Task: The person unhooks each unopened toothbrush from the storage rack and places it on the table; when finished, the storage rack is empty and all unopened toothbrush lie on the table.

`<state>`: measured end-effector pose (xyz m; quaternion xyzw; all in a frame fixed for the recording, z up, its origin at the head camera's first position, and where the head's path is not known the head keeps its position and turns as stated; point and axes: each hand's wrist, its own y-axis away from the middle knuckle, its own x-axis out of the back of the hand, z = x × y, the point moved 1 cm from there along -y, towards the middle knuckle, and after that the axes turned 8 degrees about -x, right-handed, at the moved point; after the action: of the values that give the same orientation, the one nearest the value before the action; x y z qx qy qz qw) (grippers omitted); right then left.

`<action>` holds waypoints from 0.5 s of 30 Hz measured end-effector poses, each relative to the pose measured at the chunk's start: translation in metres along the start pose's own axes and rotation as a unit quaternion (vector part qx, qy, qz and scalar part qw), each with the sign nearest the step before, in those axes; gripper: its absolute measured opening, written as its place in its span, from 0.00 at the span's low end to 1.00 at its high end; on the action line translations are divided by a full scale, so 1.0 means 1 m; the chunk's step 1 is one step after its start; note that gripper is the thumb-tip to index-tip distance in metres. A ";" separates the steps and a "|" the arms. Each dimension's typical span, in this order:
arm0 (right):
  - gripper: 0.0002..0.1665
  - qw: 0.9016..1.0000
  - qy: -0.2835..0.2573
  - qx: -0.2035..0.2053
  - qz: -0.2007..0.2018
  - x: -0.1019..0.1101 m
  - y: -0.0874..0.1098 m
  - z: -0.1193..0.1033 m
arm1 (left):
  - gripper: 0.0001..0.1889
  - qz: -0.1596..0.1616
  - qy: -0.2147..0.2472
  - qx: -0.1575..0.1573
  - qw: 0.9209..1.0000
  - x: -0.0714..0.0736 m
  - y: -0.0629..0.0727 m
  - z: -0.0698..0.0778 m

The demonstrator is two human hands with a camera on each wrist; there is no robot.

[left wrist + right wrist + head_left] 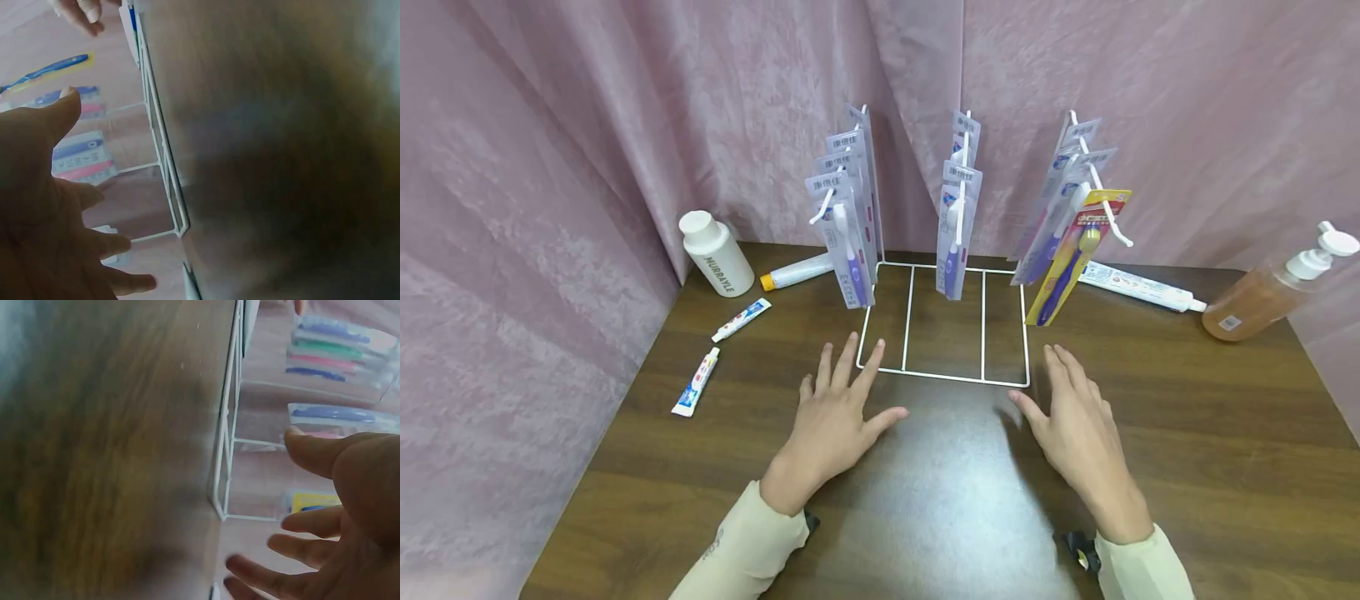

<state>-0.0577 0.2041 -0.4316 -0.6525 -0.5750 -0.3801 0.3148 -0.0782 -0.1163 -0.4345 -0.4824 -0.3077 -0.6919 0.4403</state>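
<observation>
My left hand [831, 421] is spread over the table with fingers straight, near the front left corner of a white wire rack [943, 377]. On the other side my right hand [1078, 433] has its fingers extended by the front right corner. Neither hand holds anything. Packaged toothbrushes hang from the rack's three hooks: several on the left [853, 242], a pair visible in the middle [953, 242], more on the right. A yellow-and-red toothbrush pack [1060, 283] hangs foremost on the right hook. Both wrist views show the fingers held apart beside the rack.
At the left stand a white bottle [718, 258] and two small toothpaste tubes [741, 320]. A yellow-capped tube [797, 272] lies behind the left toothbrushes. To the right are a large toothpaste tube [1138, 286] and an amber pump bottle [1255, 300]. A pink curtain [760, 108] hangs behind.
</observation>
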 end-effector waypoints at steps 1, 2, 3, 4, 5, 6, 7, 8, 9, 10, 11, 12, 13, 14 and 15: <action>0.51 1.000 -0.005 -0.005 -0.010 -0.001 -0.003 0.002 | 0.51 -0.007 0.010 0.003 1.000 -0.001 -0.002 -0.002; 0.49 1.000 -0.010 -0.008 -0.017 -0.002 -0.007 0.003 | 0.51 -0.016 0.021 0.008 1.000 -0.001 -0.004 -0.003; 0.48 1.000 -0.016 -0.011 -0.024 -0.003 -0.010 0.004 | 0.51 -0.024 0.030 0.013 0.999 -0.002 -0.007 -0.005; 0.47 0.999 -0.023 -0.015 -0.031 -0.005 -0.013 0.005 | 0.52 -0.029 0.038 0.017 0.999 -0.002 -0.009 -0.007; 0.46 0.999 -0.030 -0.017 -0.037 -0.006 -0.016 0.007 | 0.53 -0.036 0.044 0.021 0.998 -0.003 -0.012 -0.009; 0.45 0.998 -0.036 -0.020 -0.044 -0.007 -0.019 0.008 | 0.53 -0.039 0.049 0.024 0.998 -0.004 -0.015 -0.012; 0.45 0.998 -0.043 -0.022 -0.049 -0.008 -0.023 0.009 | 0.53 -0.044 0.051 0.027 0.997 -0.004 -0.018 -0.014; 0.44 0.997 -0.051 -0.027 -0.056 -0.008 -0.026 0.010 | 0.54 -0.048 0.050 0.029 0.997 -0.005 -0.020 -0.016; 0.45 0.996 -0.058 -0.034 -0.061 -0.008 -0.029 0.010 | 0.54 -0.052 0.049 0.030 0.997 -0.005 -0.023 -0.018; 0.46 0.995 -0.065 -0.041 -0.065 -0.007 -0.032 0.011 | 0.54 -0.054 0.047 0.031 0.997 -0.005 -0.025 -0.019; 0.47 0.994 -0.072 -0.048 -0.065 -0.006 -0.036 0.013 | 0.54 -0.057 0.045 0.033 0.997 -0.005 -0.028 -0.021; 0.47 0.994 -0.080 -0.053 -0.061 -0.004 -0.039 0.013 | 0.54 -0.060 0.042 0.035 0.997 -0.005 -0.031 -0.023; 0.47 0.993 -0.090 -0.059 -0.054 -0.001 -0.042 0.014 | 0.53 -0.064 0.041 0.038 0.996 -0.005 -0.033 -0.024; 0.47 0.992 -0.098 -0.064 -0.045 0.001 -0.045 0.014 | 0.53 -0.067 0.038 0.040 0.996 -0.005 -0.036 -0.025; 0.47 0.991 -0.109 -0.067 -0.030 0.004 -0.048 0.014 | 0.53 -0.070 0.037 0.042 0.996 -0.004 -0.038 -0.026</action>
<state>-0.1034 0.2249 -0.4369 -0.6918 -0.5987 -0.3539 0.1945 -0.1226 -0.1208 -0.4477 -0.4152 -0.3529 -0.7246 0.4220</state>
